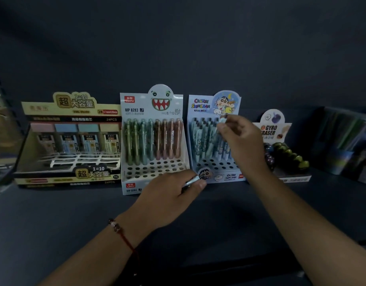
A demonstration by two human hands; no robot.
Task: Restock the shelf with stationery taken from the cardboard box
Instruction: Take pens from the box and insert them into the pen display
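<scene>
R hand (243,141) pinches a pen (222,120) over the Shinchan display box (219,176); L hand (174,195) below it grips more pens (193,180), resting on shelf (54,213).

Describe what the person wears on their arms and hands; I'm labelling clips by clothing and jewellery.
Both forearms are bare, with no sleeves in view and no gloves on either hand. The left hand has a thin red cord bracelet at the wrist, strung with a few beads, dark reddish with a pale one between them. The right hand and its wrist show no watch, ring or band.
</scene>
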